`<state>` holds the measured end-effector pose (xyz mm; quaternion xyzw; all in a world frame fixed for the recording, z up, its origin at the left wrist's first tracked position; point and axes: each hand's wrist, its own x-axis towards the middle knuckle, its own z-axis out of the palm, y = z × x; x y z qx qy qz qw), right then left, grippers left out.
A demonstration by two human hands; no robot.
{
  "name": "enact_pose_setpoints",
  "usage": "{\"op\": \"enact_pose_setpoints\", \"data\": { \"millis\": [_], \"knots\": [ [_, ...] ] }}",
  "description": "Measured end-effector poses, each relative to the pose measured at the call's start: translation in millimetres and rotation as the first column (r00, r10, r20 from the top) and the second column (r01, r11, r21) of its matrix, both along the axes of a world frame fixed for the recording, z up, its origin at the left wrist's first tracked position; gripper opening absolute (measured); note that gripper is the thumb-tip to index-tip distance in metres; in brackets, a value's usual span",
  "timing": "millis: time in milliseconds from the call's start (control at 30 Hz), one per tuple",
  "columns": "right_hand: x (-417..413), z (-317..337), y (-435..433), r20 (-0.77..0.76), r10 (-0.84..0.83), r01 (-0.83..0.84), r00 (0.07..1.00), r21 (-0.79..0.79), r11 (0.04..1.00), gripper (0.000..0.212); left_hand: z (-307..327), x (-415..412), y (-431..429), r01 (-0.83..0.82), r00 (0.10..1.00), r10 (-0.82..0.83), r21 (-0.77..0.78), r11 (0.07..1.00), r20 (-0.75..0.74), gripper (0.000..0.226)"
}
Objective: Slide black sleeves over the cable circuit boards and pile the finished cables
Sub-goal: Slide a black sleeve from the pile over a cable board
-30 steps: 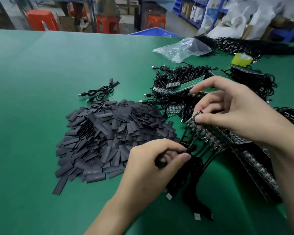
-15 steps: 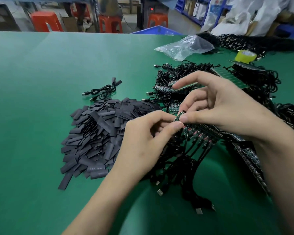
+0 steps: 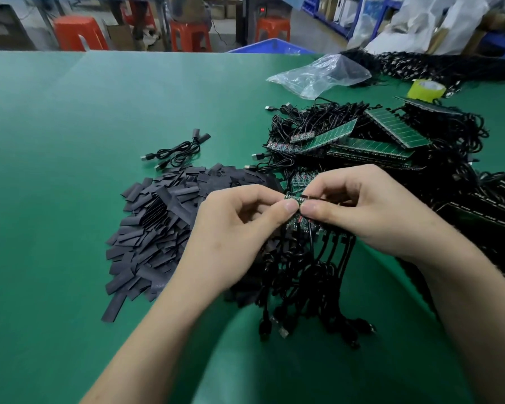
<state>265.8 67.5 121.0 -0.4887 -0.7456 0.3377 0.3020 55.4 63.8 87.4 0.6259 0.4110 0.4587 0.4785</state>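
At the middle of the green tabletop [image 3: 70, 147]: a strip of small circuit boards [image 3: 294, 197], pinched from both sides. Left hand [image 3: 239, 228] curled, thumb and forefinger nipped on the strip's left end. Right hand [image 3: 370, 217] curled too, thumb pressed on top, the two thumb tips almost meeting. Cannot tell whether a sleeve sits inside the left grip. Hanging from the strip toward 6 o'clock, a bunch of thin black cables [image 3: 312, 275], plugs trailing on the mat.

At 9 o'clock, reaching up to the left hand: a loose heap of black sleeves [image 3: 158, 228], short, flat, matte. At 11 o'clock, just past the heap, two coiled finished cables [image 3: 177, 151] lying together. At 1 o'clock, close behind the right hand, ribbed green board panels [image 3: 370, 144] stacked aslant on tangled wire. At 3 o'clock, dark panels [image 3: 484, 211] crowding the right forearm. Farther off at 12 to 1 o'clock, a crumpled clear plastic bag [image 3: 321, 75]; at 2 o'clock, a yellow tape roll [image 3: 426, 89].

Widest open mat from 8 to 11 o'clock, smooth, running to the far edge. Beyond that edge, orange plastic stools [image 3: 80, 33] and a blue bin [image 3: 271, 46].
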Motion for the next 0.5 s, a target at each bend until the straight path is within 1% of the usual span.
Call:
{"op": "enact_pose_setpoints", "data": {
  "millis": [67,167,400,500],
  "knots": [
    [-2,-1,2,-0.013,0.011,-0.011,1.000,0.002,1.000,0.013,0,-2,2,0.047,0.996,-0.044,-0.051,0.998,0.072,0.012],
    [-5,-5,6,-0.037,0.039,-0.040,0.999,-0.024,0.999,0.007,-2,-4,4,0.092,0.981,-0.067,-0.132,0.987,0.179,0.012],
    [-10,-15,16,-0.090,0.093,-0.101,0.992,-0.081,0.992,0.012,-7,-8,7,0.124,0.966,-0.056,-0.267,0.956,0.251,0.015],
    [-11,-17,19,-0.113,0.124,-0.135,0.986,-0.100,0.986,0.012,-8,-9,7,0.146,0.958,-0.051,-0.330,0.933,0.281,0.022]
  ]
}}
